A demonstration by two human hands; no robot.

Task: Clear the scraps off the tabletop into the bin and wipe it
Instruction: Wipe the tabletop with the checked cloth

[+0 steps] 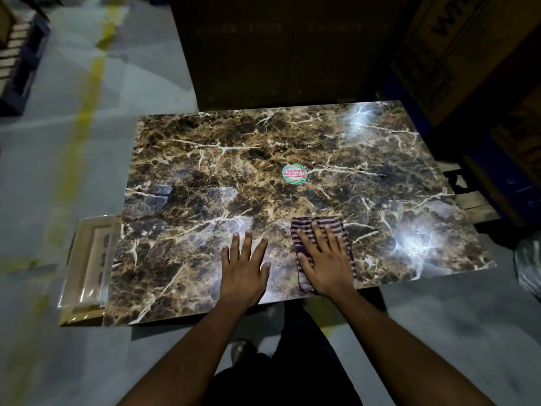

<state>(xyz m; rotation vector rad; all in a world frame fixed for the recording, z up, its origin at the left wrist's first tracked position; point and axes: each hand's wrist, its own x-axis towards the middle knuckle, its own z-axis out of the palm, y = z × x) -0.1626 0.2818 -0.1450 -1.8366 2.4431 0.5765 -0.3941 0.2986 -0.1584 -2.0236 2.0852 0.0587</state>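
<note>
Tabletop: a glossy brown marble-patterned tabletop [263,177] fills the centre of the frame; no scraps are visible on it.
Sticker: a round red-and-green sticker [295,173] sits near the middle of the surface.
Cloth: a striped cloth [339,227] lies flat at the lower centre-right, near the front edge.
Right hand: the right hand [325,259] presses on the cloth, fingers straight and spread.
Left hand: the left hand [244,266] rests flat on the bare surface just beside the cloth, fingers wide, holding nothing.
Handling: the cloth looks soft, light and limp; it should slide easily on the slick top, best driven by a flat palm at its middle.
Bin: not identifiable; a shallow box [87,268] sits at the lower left.
</note>
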